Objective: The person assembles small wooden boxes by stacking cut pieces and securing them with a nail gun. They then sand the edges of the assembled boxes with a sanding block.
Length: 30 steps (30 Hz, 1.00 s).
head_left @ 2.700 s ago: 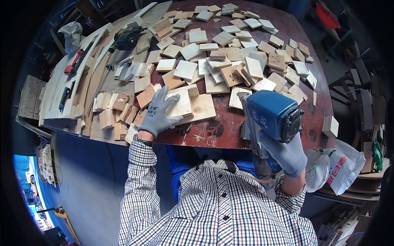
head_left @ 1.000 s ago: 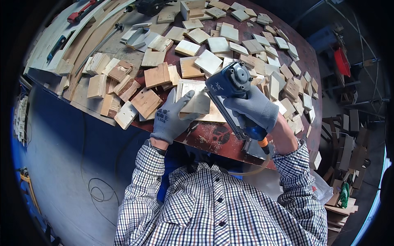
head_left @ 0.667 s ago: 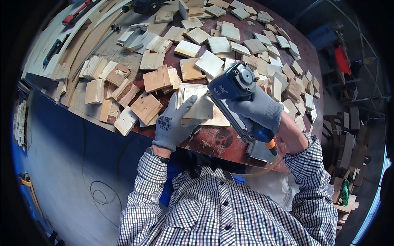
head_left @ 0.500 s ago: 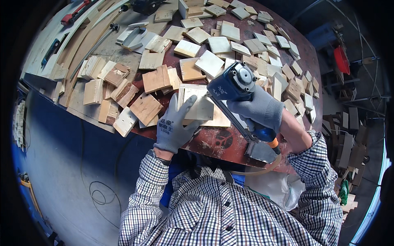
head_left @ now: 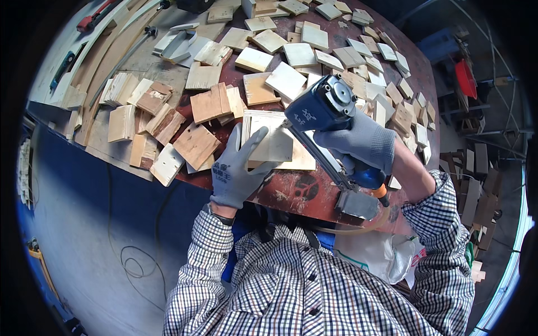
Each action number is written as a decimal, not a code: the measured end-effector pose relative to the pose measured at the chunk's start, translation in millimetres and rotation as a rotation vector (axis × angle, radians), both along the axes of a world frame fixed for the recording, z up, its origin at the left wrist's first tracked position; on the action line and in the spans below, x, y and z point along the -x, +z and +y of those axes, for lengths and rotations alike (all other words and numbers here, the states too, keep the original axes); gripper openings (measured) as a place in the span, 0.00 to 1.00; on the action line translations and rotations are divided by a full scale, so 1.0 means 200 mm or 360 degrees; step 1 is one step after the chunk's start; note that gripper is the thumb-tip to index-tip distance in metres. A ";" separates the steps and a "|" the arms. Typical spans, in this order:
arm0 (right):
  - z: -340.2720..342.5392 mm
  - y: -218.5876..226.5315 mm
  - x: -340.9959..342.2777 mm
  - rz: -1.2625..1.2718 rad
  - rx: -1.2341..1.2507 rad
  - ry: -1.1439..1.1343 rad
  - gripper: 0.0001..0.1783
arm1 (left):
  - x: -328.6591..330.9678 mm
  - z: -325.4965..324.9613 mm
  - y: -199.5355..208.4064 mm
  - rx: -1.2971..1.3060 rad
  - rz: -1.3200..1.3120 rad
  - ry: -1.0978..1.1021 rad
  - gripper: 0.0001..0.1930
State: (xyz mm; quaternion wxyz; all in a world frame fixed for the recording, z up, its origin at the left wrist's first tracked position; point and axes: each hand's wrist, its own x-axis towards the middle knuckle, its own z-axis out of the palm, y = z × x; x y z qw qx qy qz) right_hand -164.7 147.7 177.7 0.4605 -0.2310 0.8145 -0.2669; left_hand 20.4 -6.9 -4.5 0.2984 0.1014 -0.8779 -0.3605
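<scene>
Nearest us are a black-and-white checked cotton shirt [head_left: 302,280] and white plastic bags [head_left: 372,252] below the bench, one bearing red print. On the floor at left lies a loosely coiled dark cable [head_left: 134,267].

The near edge of the dark-red, scuffed bench [head_left: 274,196] slants down from left to right. A dark rounded stain marks it, and a grey flat-sided metal piece [head_left: 358,205] sits at that edge.

The left hand [head_left: 232,171], in a grey glove with dark lettering, grasps the near-left corner of a pale, square-faced wooden block [head_left: 273,144] with its fingers spread. The block is close to the near edge, over a flat pale board [head_left: 302,161]; a strip of red surface separates them from the edge.

The right hand [head_left: 364,143], also gloved in grey, is closed around the handle of a dark-blue nail gun [head_left: 319,106] with white lettering on its housing and an orange hose fitting [head_left: 380,191]. Its nose meets the block's right side; we cannot tell whether they touch.

Beyond, flat wooden offcuts [head_left: 314,38] crowd toward the far edge, leaving narrow red gaps. Far left is a red-and-black tool [head_left: 92,18]; far right, past the bench, a red basin [head_left: 465,79].
</scene>
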 end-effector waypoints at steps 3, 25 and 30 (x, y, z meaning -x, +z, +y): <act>0.00 0.02 -0.03 0.0119 0.0062 0.0039 0.20 | 0.00 0.01 -0.03 -0.0003 -0.0009 0.0006 0.39; 0.00 -0.06 -0.04 0.0054 0.0114 0.0032 0.15 | -0.01 0.01 -0.06 -0.0008 -0.0181 0.0113 0.50; -0.03 -0.03 -0.16 0.0048 0.0208 0.0187 0.15 | -0.02 0.01 0.00 -0.0045 -0.0162 0.0090 0.49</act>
